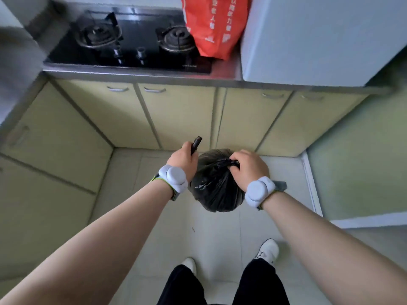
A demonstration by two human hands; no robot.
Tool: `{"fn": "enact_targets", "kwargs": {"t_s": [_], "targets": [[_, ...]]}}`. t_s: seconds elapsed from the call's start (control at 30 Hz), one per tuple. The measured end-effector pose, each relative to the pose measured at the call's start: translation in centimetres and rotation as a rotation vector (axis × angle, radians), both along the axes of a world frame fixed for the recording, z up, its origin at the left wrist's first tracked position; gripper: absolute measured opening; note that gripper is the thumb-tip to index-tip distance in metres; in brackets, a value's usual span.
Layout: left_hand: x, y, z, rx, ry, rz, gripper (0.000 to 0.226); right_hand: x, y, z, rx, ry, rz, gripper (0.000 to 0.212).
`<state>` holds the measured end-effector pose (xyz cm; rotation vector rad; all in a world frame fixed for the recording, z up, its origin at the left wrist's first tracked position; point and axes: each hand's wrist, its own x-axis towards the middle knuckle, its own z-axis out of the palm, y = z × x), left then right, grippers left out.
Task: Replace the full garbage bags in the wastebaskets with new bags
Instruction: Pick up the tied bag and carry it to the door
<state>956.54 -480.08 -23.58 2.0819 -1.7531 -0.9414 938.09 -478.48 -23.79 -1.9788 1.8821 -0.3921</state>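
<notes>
Arms outstretched, left hand (pixel 182 159) pinching bag end (pixel 196 144), right hand (pixel 248 167) gripping garbage bag (pixel 214 190).

A full black garbage bag (pixel 214 188) is over the pale floor (pixel 215 234). The right hand (pixel 248 167) grips the bunched top of the bag. The left hand (pixel 184 159), just beside the bag, holds a thin black strip (pixel 196 144) that sticks up. Each wrist has a white band (pixel 175 178). Past the bag are yellow cupboards (pixel 180 115). Above them is a counter (pixel 226 71) with a black stove (pixel 130 40) and a red bag (pixel 214 25). Nearer than the garbage bag are two white shoes (pixel 267 249).
</notes>
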Motion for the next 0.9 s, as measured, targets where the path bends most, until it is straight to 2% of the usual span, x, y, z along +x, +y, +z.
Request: {"fn": "enact_targets", "kwargs": {"t_s": [0.2, 0.23, 0.37, 0.53, 0.57, 0.67, 0.73, 0.9], "targets": [[-6.6, 1.2, 3.6, -0.030, -0.044, -0.301, 0.015, -6.5, 6.7, 3.6, -0.063, 0.037, -0.231, 0.018], [-9.7, 2.3, 4.3, -0.041, -0.044, -0.393, 0.016, -9.2, 9.3, 4.6, -0.082, 0.045, -0.305, 0.018], [-15.6, 4.8, 4.8, -0.072, -0.075, -0.536, 0.021, -14.0, 14.2, 5.9, -0.078, 0.037, -0.403, 0.019], [-27.2, 11.7, 5.5, -0.077, -0.105, -0.738, 0.024, -22.9, 24.1, 7.0, -0.065, -0.031, -0.570, 0.018], [-31.9, 14.8, 5.5, -0.084, -0.113, -0.805, 0.024, -26.4, 28.2, 7.3, -0.079, -0.039, -0.647, 0.018], [-38.0, 19.5, 5.8, -0.085, -0.115, -0.871, 0.024, -31.2, 33.8, 6.9, -0.109, -0.072, -0.718, 0.016], [-43.8, 24.3, 5.7, -0.075, -0.127, -0.960, 0.023, -35.7, 39.4, 6.9, -0.088, -0.053, -0.802, 0.017], [-52.5, 30.2, 5.7, -0.077, -0.056, -1.057, 0.023, -43.6, 47.2, 6.6, -0.046, -0.007, -0.924, 0.019]]}}
